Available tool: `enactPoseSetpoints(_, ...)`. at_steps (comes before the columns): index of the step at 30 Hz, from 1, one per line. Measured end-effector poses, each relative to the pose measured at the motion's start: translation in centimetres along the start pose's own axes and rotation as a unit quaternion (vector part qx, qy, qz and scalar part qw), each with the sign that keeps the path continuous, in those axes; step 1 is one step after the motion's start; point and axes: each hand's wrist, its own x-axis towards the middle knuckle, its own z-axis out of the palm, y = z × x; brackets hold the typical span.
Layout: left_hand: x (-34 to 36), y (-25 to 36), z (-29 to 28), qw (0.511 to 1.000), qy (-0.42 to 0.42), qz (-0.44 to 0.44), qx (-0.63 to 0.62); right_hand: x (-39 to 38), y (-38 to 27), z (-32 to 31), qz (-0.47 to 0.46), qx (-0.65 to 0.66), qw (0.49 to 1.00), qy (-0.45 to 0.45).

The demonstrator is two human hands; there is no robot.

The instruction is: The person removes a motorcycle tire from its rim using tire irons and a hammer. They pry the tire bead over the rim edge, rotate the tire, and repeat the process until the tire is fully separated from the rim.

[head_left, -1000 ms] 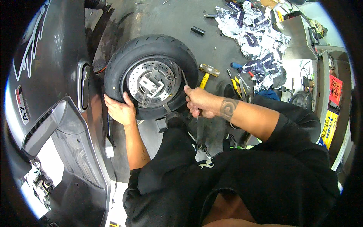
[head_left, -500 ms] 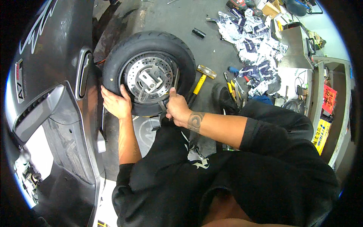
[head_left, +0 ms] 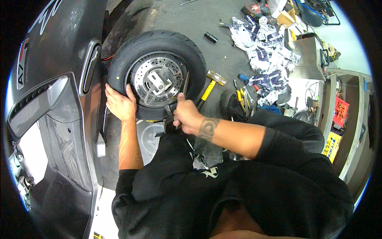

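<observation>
A black tire (head_left: 155, 39) on a wheel lies in front of me, its drilled brake disc (head_left: 141, 75) facing up with a metal bracket (head_left: 157, 81) at the hub. My left hand (head_left: 120, 104) rests on the tire's lower left side, fingers stretched along the rubber and thumb toward the rim. My right hand (head_left: 186, 115) is closed round a slim metal tire lever (head_left: 186, 83) at the lower right of the wheel. The lever's far end reaches up along the rim's right edge. A second dark, flat piece (head_left: 170, 109) sits at the rim just left of that hand.
A dark scooter body (head_left: 67, 99) stands close on the left. Right of the wheel lie a yellow-handled hammer (head_left: 208, 91), my shoe (head_left: 231, 105) and several hand tools. Beyond are a black socket (head_left: 211, 38), crumpled silver wrapping (head_left: 266, 51) and a metal cabinet (head_left: 350, 119).
The view has shifted slightly. Both hands keep nearly the same places on the tire and lever, and the wheel shows no clear movement.
</observation>
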Motion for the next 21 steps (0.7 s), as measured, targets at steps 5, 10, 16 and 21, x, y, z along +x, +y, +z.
enactPoseSetpoints(5, 0.0, -0.2, 0.2, 1.0, 0.003, 0.008, 0.005, -2.2, -4.9, -4.6, 0.118, -0.036, 0.99, -0.067)
enactPoseSetpoints(10, -0.2, -0.6, 0.4, 1.0, 0.003, 0.017, 0.006, -2.5, -8.1, -8.2, 0.2, -0.087, 0.969, -0.118)
enactPoseSetpoints(16, -0.2, -0.8, 0.6, 1.0, 0.004, 0.026, 0.013, -1.7, -12.0, -10.8, 0.27, -0.111, 0.943, -0.157)
enactPoseSetpoints(21, -0.2, -0.8, 0.6, 1.0, 0.01, 0.025, 0.01, 0.0, -15.1, -12.6, 0.266, -0.21, 0.922, -0.189)
